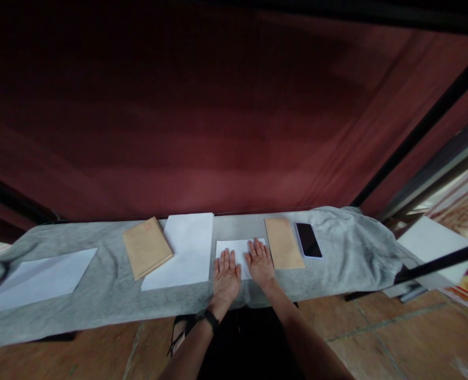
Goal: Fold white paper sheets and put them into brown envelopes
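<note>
A small white sheet of paper (241,252), perhaps folded, lies crosswise on the grey cloth. My left hand (226,275) rests flat on its left part, palm down, fingers stretched forward. On its right part lies my right hand (259,263), also flat, with the fingers slightly spread. Both hands partly cover the paper. Just right of my right hand is a brown envelope (284,244), its left edge close to the fingers. To the left, a stack of white paper (192,248) lies partly under a pile of brown envelopes (147,247).
A phone (308,240) lies face up right of the single envelope. Another white sheet (44,277) is at the far left. Grey cloth (107,287) covers the narrow bench. A dark red panel (218,132) rises behind, and black bars (419,126) slant at the right.
</note>
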A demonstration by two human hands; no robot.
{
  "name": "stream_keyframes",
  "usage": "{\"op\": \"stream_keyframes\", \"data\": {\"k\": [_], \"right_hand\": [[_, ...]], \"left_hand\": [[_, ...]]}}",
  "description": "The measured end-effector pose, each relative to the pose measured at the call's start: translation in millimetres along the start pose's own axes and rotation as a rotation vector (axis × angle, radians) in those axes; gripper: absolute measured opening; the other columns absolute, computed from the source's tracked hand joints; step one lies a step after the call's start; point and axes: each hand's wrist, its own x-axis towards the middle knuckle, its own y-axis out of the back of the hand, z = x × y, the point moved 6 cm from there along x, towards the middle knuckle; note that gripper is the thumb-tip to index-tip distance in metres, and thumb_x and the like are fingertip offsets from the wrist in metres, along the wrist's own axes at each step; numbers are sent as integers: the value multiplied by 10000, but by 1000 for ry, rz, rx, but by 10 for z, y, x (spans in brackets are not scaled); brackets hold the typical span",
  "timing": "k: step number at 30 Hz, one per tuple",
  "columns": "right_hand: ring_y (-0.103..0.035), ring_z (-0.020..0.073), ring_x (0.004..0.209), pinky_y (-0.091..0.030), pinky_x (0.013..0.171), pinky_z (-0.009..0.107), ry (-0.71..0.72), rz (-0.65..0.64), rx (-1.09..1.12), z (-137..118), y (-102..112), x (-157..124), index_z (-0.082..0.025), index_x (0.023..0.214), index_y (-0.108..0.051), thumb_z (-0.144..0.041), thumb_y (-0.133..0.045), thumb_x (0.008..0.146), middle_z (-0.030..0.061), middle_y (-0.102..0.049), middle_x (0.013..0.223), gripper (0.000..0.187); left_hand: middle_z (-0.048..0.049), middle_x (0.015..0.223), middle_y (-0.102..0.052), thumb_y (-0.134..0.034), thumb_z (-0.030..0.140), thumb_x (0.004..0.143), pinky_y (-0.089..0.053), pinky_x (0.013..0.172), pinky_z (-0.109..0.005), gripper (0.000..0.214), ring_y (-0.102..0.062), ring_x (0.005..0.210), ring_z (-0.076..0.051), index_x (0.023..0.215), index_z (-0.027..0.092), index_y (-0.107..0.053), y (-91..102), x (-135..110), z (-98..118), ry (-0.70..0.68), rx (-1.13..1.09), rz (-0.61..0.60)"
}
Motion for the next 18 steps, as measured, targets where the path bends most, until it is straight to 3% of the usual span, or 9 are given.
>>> {"op": "stream_keyframes", "data": {"k": [4, 9, 18], "right_hand": [[-374, 282, 1447, -254, 1183, 472, -20, 10, 3, 41, -20, -30, -139, 1518, -400, -361, -370, 1034, 156, -355, 1582, 533], [-361, 289, 1456, -266, 1179, 485, -5, -13, 16, 46, -75, -28, -144, 1520, -399, -282, -354, 1019, 159, -321, 1594, 521], [-396, 296, 1432, -287, 1170, 490, 14, 105, 2, 33, -55, -47, -105, 1494, -435, -345, -340, 1037, 193, -400, 1551, 525]], "left_hand": [[-155, 1618, -280, -298, 273, 997, -190, 1235, -475, 571, -211, 1517, -275, 1536, 87, -339, -49, 120, 106, 49, -35, -36], [-87, 1616, -317, -271, 283, 1009, -185, 1235, -502, 553, -208, 1521, -253, 1544, 165, -341, -102, 324, 274, -103, -94, -13], [-169, 1602, -321, -269, 319, 1009, -220, 1230, -436, 589, -246, 1508, -257, 1521, 38, -346, -62, 435, -50, 11, -6, 58]]}}
